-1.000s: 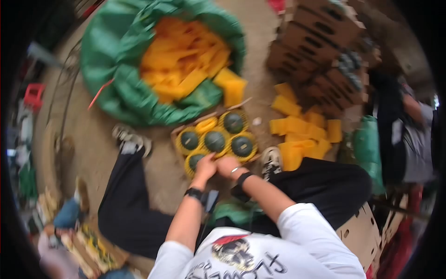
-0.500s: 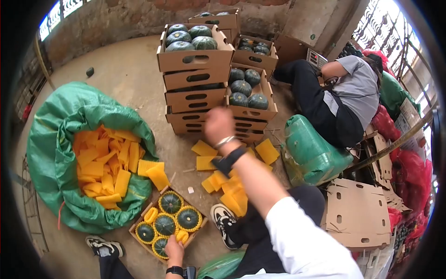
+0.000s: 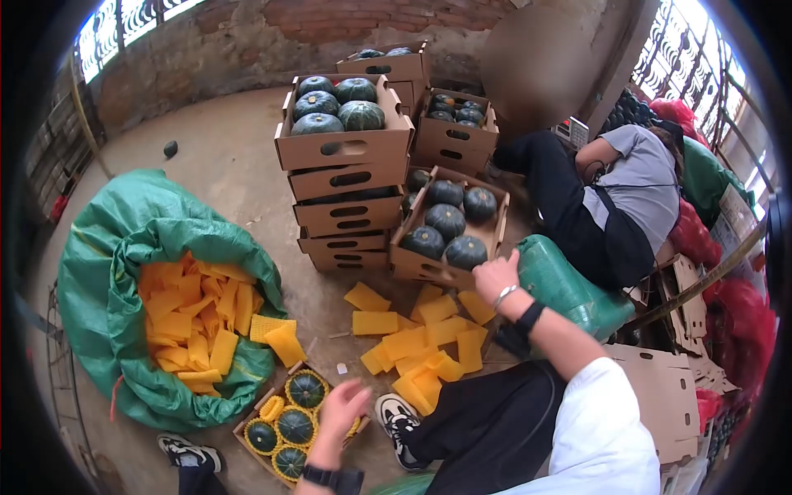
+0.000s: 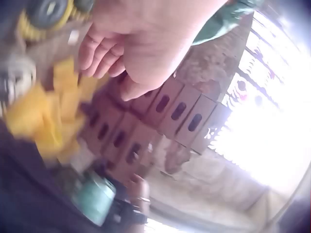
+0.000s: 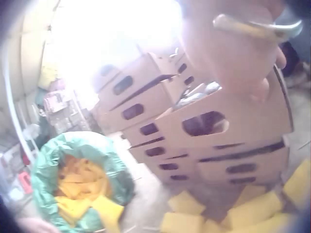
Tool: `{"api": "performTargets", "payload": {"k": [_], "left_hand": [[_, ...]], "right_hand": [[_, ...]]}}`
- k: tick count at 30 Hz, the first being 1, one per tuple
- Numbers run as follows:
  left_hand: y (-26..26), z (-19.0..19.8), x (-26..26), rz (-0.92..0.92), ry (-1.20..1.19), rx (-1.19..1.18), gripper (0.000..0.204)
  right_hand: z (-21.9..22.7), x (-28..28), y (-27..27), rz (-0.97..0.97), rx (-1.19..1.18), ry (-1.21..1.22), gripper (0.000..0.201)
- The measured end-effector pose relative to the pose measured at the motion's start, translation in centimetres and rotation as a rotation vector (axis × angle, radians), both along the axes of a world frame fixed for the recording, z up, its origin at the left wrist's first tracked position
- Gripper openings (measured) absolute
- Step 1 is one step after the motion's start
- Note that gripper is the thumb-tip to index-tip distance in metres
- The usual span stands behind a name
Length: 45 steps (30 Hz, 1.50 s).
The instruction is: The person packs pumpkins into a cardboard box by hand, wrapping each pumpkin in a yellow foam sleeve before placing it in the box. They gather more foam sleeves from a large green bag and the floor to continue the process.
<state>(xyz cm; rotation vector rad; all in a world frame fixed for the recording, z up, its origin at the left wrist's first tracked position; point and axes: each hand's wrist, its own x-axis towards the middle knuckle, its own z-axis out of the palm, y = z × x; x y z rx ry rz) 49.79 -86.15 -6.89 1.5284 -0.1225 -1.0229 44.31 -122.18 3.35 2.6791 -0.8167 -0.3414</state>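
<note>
My right hand [image 3: 497, 279] grips the near right corner of a cardboard box [image 3: 425, 268] holding several dark green squashes [image 3: 445, 220]. This box sits askew on a stack. In the right wrist view the hand [image 5: 233, 53] hangs over the wall of the box [image 5: 252, 121], fingertips partly hidden. My left hand [image 3: 340, 412], fingers loosely bent and empty, is above the right side of a low box [image 3: 254, 452] on the floor. Green squashes in yellow foam nets [image 3: 295, 425] fill much of it. The left wrist view shows the left palm [image 4: 146, 43] holding nothing.
A green sack [image 3: 99, 272] of yellow foam nets [image 3: 194, 309] stands at the left. More nets [image 3: 429, 338] lie between the boxes and my shoe [image 3: 398, 425]. A taller box stack [image 3: 346, 148] rises behind; a green bundle [image 3: 569, 289] and a seated person [image 3: 635, 190] are at the right.
My right hand has moved from the low box to the stacked box, which has turned and shifted towards me. My left hand has let go of the low box's contents and lifted.
</note>
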Motion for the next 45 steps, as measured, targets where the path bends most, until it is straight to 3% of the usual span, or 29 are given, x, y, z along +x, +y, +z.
{"api": "performTargets", "payload": {"k": [2,3,5,7,8,10,12,13,14,15,16,17,18,21,23,24,29,31,33,34,36,37,39,40,41,43,45], "left_hand": [[-7.6,0.5,-0.8,0.041,0.321,-0.377,0.068],[-11.3,1.9,-1.5,0.134,0.393,-0.402,0.067],[-16.7,3.8,-2.1,0.212,0.439,-0.407,0.077],[-20.8,2.5,-1.9,0.353,0.396,-0.609,0.105],[-22.2,-1.2,-1.3,0.414,0.214,-0.635,0.088],[-19.2,-0.8,-1.8,0.394,0.231,-0.503,0.085],[-16.6,0.0,-0.4,0.382,0.295,-0.199,0.085],[-14.6,0.5,0.0,0.300,0.171,-0.298,0.082],[-12.7,0.6,0.1,0.309,0.231,-0.263,0.082],[-10.9,0.3,0.0,0.326,0.290,-0.227,0.083],[-9.0,-0.3,-0.2,0.318,0.293,-0.263,0.083],[-7.3,-0.6,-0.5,0.343,0.299,-0.231,0.083],[-5.3,-0.8,-0.9,0.346,0.298,-0.235,0.084],[1.4,-2.3,-2.2,0.454,0.303,-0.271,0.087],[7.3,-4.4,-3.8,0.497,0.157,-0.331,0.087],[9.8,-4.1,-4.7,0.593,0.123,-0.314,0.089],[22.7,-7.0,-7.4,0.705,-0.098,-0.063,0.090],[25.2,-7.5,-7.5,0.780,-0.117,-0.082,0.085],[26.6,-8.0,-8.1,0.777,-0.159,0.073,0.083],[27.3,-9.4,-8.5,0.751,-0.163,0.072,0.083],[27.6,-12.8,-9.2,0.700,-0.205,0.344,0.078],[27.8,-13.5,-9.1,0.682,-0.196,0.342,0.078],[27.7,-13.8,-8.7,0.819,-0.028,0.153,0.077],[28.3,-15.2,-8.6,0.835,-0.021,0.091,0.075],[28.2,-15.2,-9.0,0.853,-0.003,0.098,0.075],[27.7,-14.6,-8.7,0.853,-0.140,0.225,0.067],[27.4,-14.2,-8.4,0.945,-0.249,0.355,0.061]], "right_hand": [[0.8,-1.8,3.5,0.121,-0.014,-0.074,0.020],[1.8,-2.0,4.8,0.163,0.058,-0.053,0.019],[0.7,-2.3,7.2,0.330,0.041,-0.102,0.018],[-0.9,-2.6,10.0,0.449,0.010,-0.248,0.017],[-3.1,-3.0,10.5,0.463,0.024,-0.330,0.017],[-3.1,-2.9,10.3,0.494,0.029,-0.421,0.017],[0.8,-1.8,8.7,0.257,0.378,-0.439,0.017],[1.2,-1.3,5.6,0.297,0.343,-0.613,0.016],[1.4,-1.6,2.5,0.472,0.152,-0.905,0.016],[0.0,-1.4,-0.2,-0.028,0.240,-0.907,0.020],[-3.5,-1.7,-3.3,-0.176,0.223,-0.760,0.039],[-6.8,-2.1,-5.2,-0.313,0.552,-0.704,0.045],[-6.3,-2.6,-4.5,-0.395,1.132,-0.423,0.047],[-12.6,-0.3,0.0,-0.204,0.714,-0.276,0.025],[-14.9,-0.1,5.4,-0.168,0.717,-0.263,0.024],[-15.3,0.6,7.6,-0.044,0.797,-0.144,0.028],[-15.8,4.6,20.8,0.298,0.852,-0.128,0.029],[-16.7,5.9,24.4,0.309,0.967,-0.176,0.028],[-17.8,6.0,27.4,0.308,0.998,-0.246,0.028],[-19.8,5.9,28.4,0.233,1.045,-0.255,0.029],[-20.8,5.4,28.0,0.145,1.170,-0.265,0.031],[-20.1,4.8,27.1,0.125,1.164,-0.265,0.031],[-18.2,4.5,24.2,-0.081,0.906,-0.228,0.031],[-18.3,3.7,21.9,-0.088,0.768,-0.169,0.032],[-18.6,2.1,19.9,-0.086,0.637,-0.102,0.033],[-16.3,-0.9,17.9,-0.041,0.656,0.277,0.043],[-23.1,-3.7,17.1,-0.051,0.570,0.334,0.050]]}}
